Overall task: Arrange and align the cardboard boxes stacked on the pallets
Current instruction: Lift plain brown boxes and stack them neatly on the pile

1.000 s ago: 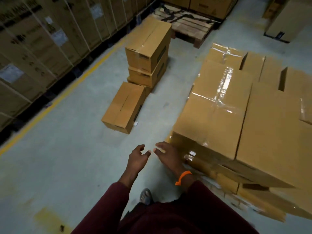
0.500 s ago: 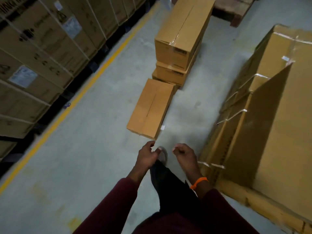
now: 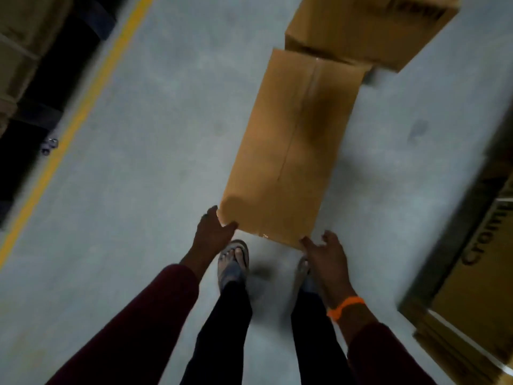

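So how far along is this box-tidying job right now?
Midway at best, I'd guess. Done: the right-side boxes stand stacked. In hand: the left hand and right hand touch the near corners of a long box lying on the floor, not yet lifted. Left: that box and the floor stack behind it look unplaced.

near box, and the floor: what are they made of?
The box looks like corrugated cardboard: matte brown, with a taped centre seam and folded edges. The floor is probably sealed concrete: mottled grey with a faint sheen, and a painted yellow line crosses it.
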Tool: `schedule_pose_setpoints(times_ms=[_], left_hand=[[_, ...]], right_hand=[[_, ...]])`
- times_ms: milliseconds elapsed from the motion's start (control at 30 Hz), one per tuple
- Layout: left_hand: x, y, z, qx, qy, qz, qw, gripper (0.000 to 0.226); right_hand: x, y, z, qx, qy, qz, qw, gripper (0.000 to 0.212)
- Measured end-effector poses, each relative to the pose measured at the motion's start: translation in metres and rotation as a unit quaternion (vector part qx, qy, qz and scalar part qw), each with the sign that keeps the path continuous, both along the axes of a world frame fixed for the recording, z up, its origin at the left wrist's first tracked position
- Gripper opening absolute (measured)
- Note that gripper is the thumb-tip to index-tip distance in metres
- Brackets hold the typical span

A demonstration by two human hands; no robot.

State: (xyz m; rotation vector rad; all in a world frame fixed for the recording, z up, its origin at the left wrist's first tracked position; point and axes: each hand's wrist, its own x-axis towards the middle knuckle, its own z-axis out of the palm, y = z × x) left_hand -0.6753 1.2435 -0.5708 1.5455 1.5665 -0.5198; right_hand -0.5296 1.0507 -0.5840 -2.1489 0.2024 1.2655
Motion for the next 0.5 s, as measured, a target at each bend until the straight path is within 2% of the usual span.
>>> schedule_pose_setpoints(times_ms=[33, 100, 233, 300, 400, 500], left_hand=[[0.000, 0.012, -0.031, -0.015, 0.000, 0.003, 1.000, 0.085], [0.001, 0.027, -0.078, -0.050, -0.027, 0.030, 0.998, 0.098], [-0.011, 0.037, -0.110, -0.042, -0.070, 0.058, 0.995, 0.092], [-0.014, 0.032, -0.095, -0.043, -0.098, 0.055, 0.993, 0.081], [-0.026, 0.016, -0.054, -0.023, -0.152, 0.075, 0.985, 0.051], [-0.032, -0.001, 0.008, -0.025, -0.218, 0.115, 0.969, 0.050]], right_hand=[[0.001, 0.001, -0.030, -0.020, -0.012, -0.007, 1.000, 0.088], [-0.003, 0.002, -0.075, -0.034, -0.006, -0.005, 0.999, 0.091], [-0.026, 0.001, -0.106, 0.037, -0.031, -0.001, 0.999, 0.084], [-0.031, -0.006, -0.100, 0.056, -0.051, -0.029, 0.997, 0.072], [-0.024, -0.021, -0.061, 0.085, -0.068, -0.085, 0.990, 0.054], [-0.011, -0.034, 0.004, 0.091, -0.072, -0.120, 0.986, 0.035]])
